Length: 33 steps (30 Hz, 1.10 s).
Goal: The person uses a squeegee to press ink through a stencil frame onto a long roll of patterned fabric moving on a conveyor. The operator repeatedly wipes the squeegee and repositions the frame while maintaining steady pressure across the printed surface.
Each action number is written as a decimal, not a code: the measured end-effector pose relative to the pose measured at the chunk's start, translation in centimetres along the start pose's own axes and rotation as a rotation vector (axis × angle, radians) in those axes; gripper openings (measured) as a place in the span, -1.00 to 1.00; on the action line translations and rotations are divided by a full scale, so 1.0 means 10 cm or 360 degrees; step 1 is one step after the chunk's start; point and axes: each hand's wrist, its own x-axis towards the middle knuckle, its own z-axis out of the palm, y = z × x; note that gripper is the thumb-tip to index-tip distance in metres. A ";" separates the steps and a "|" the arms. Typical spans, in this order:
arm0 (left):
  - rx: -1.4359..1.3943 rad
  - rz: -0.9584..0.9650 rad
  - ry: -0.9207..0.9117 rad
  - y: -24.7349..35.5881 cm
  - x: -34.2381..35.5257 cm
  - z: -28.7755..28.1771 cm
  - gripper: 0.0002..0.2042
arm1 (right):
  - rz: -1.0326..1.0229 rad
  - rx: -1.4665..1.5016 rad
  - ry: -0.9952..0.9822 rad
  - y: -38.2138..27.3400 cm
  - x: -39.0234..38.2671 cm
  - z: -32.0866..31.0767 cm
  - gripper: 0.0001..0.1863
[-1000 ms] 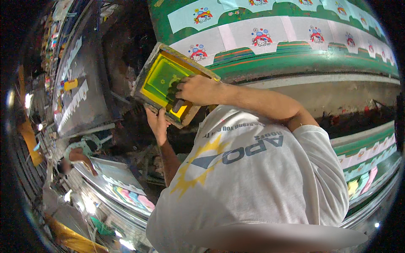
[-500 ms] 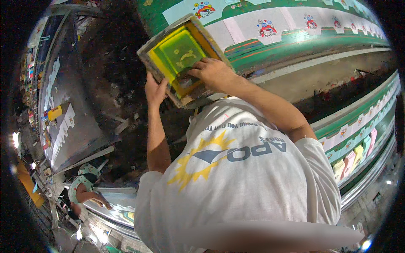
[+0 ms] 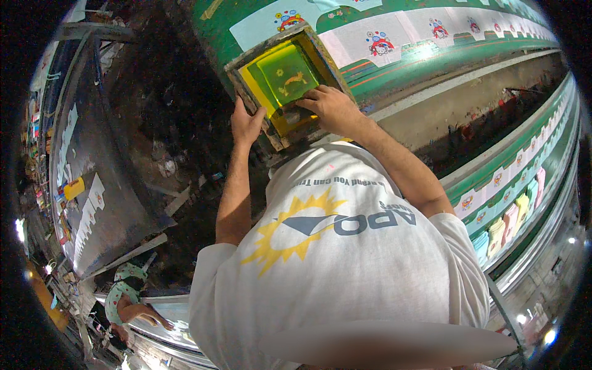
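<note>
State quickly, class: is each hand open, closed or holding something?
Left hand: holding the frame by its side.
Right hand: curled inside it; grip cannot be told.

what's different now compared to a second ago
The screen frame moved forward and right over the green table, covering the leftmost print of the pale pink cloths. The right hand drew back toward the frame's right side, uncovering more of the pale pattern. Unchanged: the left hand grips the frame's left edge.
</note>
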 end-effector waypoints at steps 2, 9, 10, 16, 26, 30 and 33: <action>0.0034 -0.0036 -0.0026 -0.04 0.03 0.02 0.04 | 0.0011 0.0007 0.0004 -0.01 0.00 -0.01 -0.35; 0.0112 -0.0152 -0.0118 -0.27 0.12 0.13 0.09 | -0.0005 0.0020 -0.0039 0.07 0.00 -0.07 -0.33; 0.0150 -0.0179 -0.0093 -0.26 0.11 0.15 0.08 | 0.0010 -0.0012 -0.0072 0.08 0.00 -0.07 -0.33; 0.0175 -0.0179 -0.0118 -0.14 0.07 0.15 0.10 | 0.0041 -0.0057 -0.0122 0.08 0.00 -0.09 -0.34; 0.0269 -0.0206 -0.0171 -0.06 0.08 0.14 0.10 | 0.0040 -0.0043 -0.0058 0.01 -0.09 -0.15 -0.34; 0.0280 -0.0146 -0.0102 -0.05 0.08 0.13 0.05 | 0.0013 -0.0046 0.0014 0.02 -0.10 -0.07 -0.34; 0.0180 -0.0163 -0.0164 -0.08 0.09 0.13 0.01 | 0.0006 -0.0077 0.0105 0.09 0.05 0.02 -0.34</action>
